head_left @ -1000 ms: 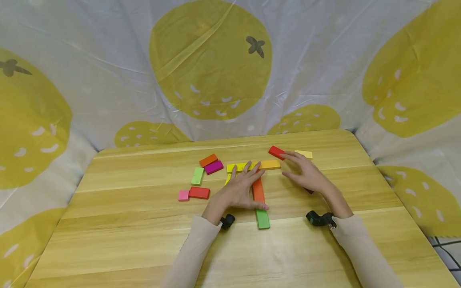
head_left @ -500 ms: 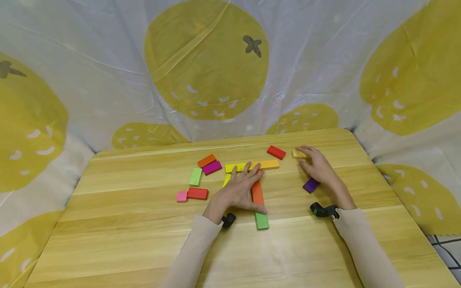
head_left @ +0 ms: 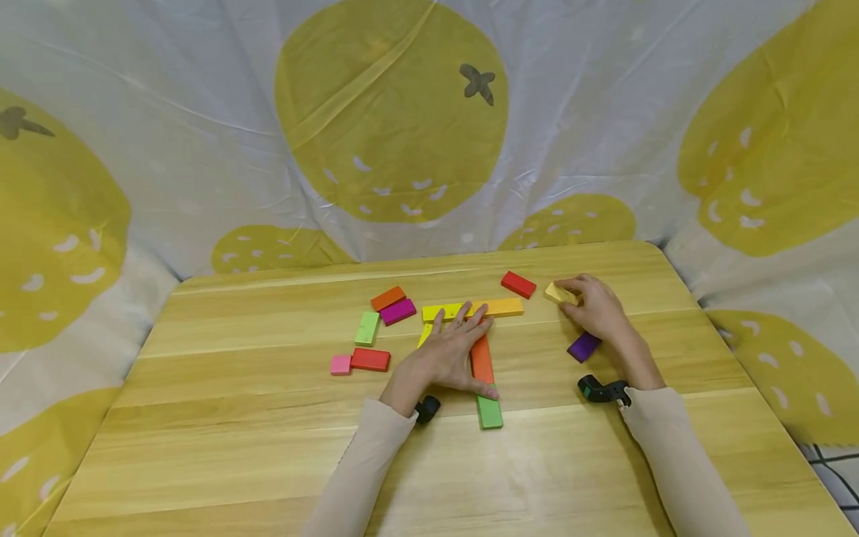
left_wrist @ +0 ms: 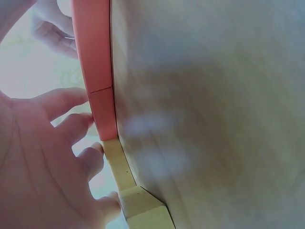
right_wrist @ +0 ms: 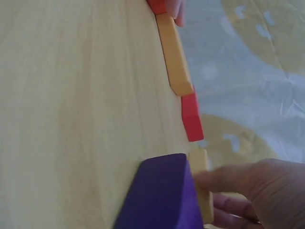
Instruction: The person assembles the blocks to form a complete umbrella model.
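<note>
My right hand [head_left: 599,309] pinches a pale yellow wooden block [head_left: 555,293] between thumb and fingers at the right back. It sits at an angle, partly covered by the fingers. A purple block [head_left: 583,347] lies just below that hand and looms large in the right wrist view. My left hand [head_left: 439,359] is spread over a figure of joined blocks. Its fingertips reach a yellow block [head_left: 438,314] and a light orange block [head_left: 505,307] in the top row. The thumb touches the lower end, where an orange-red strip [head_left: 481,361] meets a green block [head_left: 490,415]. A slanted yellow block [head_left: 425,335] is partly hidden.
On the wooden table [head_left: 221,432], loose blocks lie left of the figure: orange [head_left: 388,298], magenta [head_left: 399,312], light green [head_left: 367,329], red [head_left: 370,359] and pink [head_left: 341,365]. Another red block [head_left: 518,284] lies behind it. A patterned curtain [head_left: 396,112] hangs past the table's back edge.
My right hand has moved right from beside the back red block to the pale yellow block, pinched it and turned it askew. The purple block came into fuller view. My left hand stays in place.
</note>
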`<state>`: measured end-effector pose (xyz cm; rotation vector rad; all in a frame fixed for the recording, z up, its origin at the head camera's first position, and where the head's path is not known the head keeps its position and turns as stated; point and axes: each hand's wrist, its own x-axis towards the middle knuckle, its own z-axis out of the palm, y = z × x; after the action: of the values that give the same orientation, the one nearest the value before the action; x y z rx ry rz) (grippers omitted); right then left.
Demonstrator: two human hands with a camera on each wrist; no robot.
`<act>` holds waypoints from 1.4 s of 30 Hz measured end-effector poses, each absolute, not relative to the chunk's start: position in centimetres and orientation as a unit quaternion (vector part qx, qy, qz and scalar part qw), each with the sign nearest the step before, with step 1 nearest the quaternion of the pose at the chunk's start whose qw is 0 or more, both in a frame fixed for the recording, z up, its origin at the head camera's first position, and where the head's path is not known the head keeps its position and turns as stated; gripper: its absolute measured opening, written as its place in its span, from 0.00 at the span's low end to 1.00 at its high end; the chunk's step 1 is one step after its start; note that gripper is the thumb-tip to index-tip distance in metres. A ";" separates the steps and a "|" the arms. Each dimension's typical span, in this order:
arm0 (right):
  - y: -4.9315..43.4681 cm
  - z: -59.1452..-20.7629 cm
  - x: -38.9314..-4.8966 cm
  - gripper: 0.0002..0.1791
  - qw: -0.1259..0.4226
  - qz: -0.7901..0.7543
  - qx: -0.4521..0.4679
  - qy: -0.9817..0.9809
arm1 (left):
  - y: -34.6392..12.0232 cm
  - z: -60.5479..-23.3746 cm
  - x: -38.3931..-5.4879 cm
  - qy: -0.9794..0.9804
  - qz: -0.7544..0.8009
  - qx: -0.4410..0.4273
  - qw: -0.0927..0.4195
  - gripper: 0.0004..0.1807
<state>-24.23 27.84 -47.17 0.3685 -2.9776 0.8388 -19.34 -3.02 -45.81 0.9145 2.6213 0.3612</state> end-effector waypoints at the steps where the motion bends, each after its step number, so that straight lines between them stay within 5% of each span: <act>1: 27.8 -47.0 -24.2 0.25 0.005 0.266 0.119 -0.957 | -3.0 -45.8 -19.3 0.923 0.125 0.321 0.171 0.69; 7: 28.1 -45.9 -24.0 0.39 -0.078 0.267 0.154 -0.948 | -2.9 -45.9 -19.3 0.925 0.118 0.317 0.176 0.69; 11: 28.4 -45.5 -23.9 0.38 -0.118 0.281 0.173 -0.936 | -3.0 -46.0 -19.4 0.924 0.122 0.316 0.179 0.70; 42: 27.1 -46.2 -24.8 0.33 -0.085 0.301 0.239 -0.919 | -3.1 -45.9 -19.4 0.927 0.122 0.305 0.182 0.75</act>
<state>-24.77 27.06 -46.23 0.7958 -3.0550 1.0007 -19.41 -3.15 -45.87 0.8610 2.6166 0.3449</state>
